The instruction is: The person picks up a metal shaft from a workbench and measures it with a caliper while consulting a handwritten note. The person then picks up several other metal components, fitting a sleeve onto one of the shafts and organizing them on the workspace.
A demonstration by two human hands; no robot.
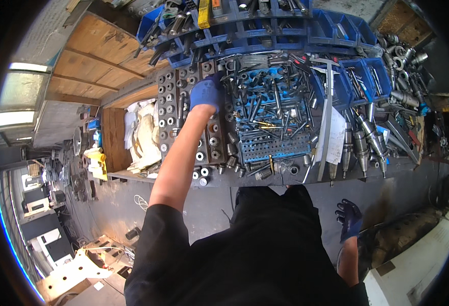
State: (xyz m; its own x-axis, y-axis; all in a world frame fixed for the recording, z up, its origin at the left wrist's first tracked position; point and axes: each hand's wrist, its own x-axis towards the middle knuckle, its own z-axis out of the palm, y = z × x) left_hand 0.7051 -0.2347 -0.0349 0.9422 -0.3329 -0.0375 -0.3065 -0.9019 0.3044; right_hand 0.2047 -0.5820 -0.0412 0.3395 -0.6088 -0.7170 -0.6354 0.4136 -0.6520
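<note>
My left hand, in a blue glove with dark fingers, reaches over the bench to the gap between a metal rack of collets and a blue holder crowded with drill bits and cutters. Its fingertips blend into the dark tools there, so whether they grip anything is hidden. A long metal rod lies on the rack beside my left wrist. My right hand, gloved the same way, hangs off the bench's front edge at my side. Its fingers are loosely bent and apart, with nothing in them.
Blue bins of tools line the back. A large caliper lies over a white paper on the right. Beside it are several tapered tool holders. A wooden box with cloths stands left, and a metal pile far right.
</note>
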